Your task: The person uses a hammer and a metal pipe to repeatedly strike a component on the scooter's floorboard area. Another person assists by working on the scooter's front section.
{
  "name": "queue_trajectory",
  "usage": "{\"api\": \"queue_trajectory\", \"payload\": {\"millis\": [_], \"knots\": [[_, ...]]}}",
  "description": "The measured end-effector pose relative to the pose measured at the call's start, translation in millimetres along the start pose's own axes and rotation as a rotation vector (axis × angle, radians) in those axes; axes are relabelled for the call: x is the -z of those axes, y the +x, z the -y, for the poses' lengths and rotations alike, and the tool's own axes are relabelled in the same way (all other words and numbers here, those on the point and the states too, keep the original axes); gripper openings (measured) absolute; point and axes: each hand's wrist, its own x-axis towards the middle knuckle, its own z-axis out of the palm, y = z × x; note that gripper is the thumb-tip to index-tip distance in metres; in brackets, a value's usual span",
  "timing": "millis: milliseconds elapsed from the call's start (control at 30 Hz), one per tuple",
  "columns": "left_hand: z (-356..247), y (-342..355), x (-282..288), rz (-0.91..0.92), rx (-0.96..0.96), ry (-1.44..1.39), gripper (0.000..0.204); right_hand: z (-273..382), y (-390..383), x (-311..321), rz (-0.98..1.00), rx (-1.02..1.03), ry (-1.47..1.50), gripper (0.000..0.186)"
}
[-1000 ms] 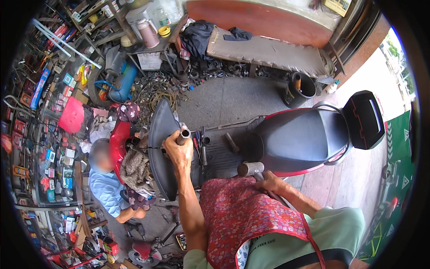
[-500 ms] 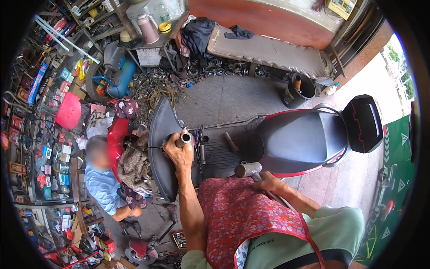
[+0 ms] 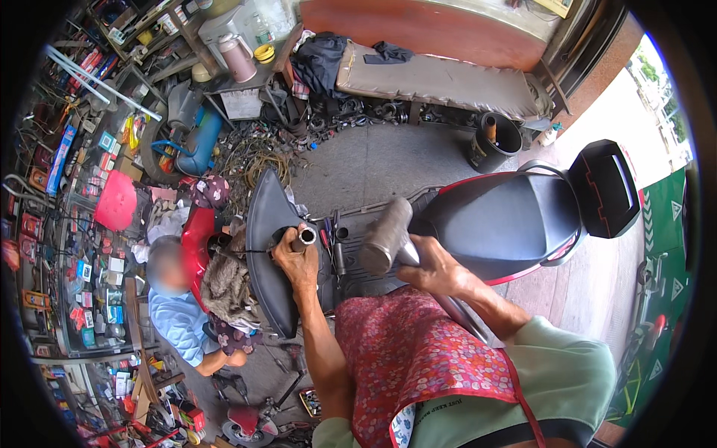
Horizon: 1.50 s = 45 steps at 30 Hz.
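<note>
My left hand (image 3: 297, 263) is wrapped round a hollow metal pipe (image 3: 307, 235), whose open end points up beside the black inner panel (image 3: 267, 261) of a scooter. What the pipe's lower end rests on is hidden. A heavy hammer (image 3: 385, 233) is in my right hand (image 3: 435, 267), gripped close to its thick steel head. That head hangs above the scooter's footboard, right of the pipe and apart from it. On the footboard, screwdrivers (image 3: 326, 236) and a cylindrical metal part (image 3: 339, 261) lie near my left hand.
A person in a blue shirt (image 3: 178, 317) is low behind the scooter's red front cover (image 3: 196, 250). The black seat (image 3: 500, 220) extends right to an open top box (image 3: 603, 188). Beyond stand a black bucket (image 3: 496, 142) and padded bench (image 3: 441, 78). Crowded glass shelves (image 3: 82, 299) line the left.
My right hand has brought the hammer up and to the left, closer to the pipe. The left hand keeps its hold on the pipe. The view has shifted slightly.
</note>
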Motion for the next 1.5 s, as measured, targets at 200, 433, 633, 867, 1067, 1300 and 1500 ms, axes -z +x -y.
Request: {"api": "queue_trajectory", "payload": {"millis": [200,433,633,867,1067,1300,1500], "knots": [[15.8,-3.7,-6.0,0.084,-0.034,-0.157,0.036,64.7,32.6,-11.1,0.071,0.276,0.011,0.033],[36.2,-13.5,-28.3,-0.044,-0.196,-0.098,0.035,75.7,41.5,-3.4,0.186,0.202,-0.151,0.040],[5.6,-2.4,-11.0,-0.027,-0.144,-0.019,0.030,132.0,0.4,47.1,-0.289,0.601,0.015,0.038],[4.3,-4.0,-18.7,-0.063,-0.237,-0.082,0.031,67.8,35.0,-14.4,-0.068,0.262,-0.225,0.042],[70.5,-15.9,-27.5,-0.032,0.004,-0.221,0.016,55.5,40.8,-32.4,0.401,-0.143,-0.011,0.040],[-9.3,0.0,-6.7,-0.143,-0.040,0.035,0.026,77.2,8.4,11.1,-0.076,0.006,0.109,0.029],[-36.0,17.4,-10.2,-0.145,-0.087,0.026,0.029,44.6,-2.3,19.3,-0.011,-0.156,0.213,0.024]]}}
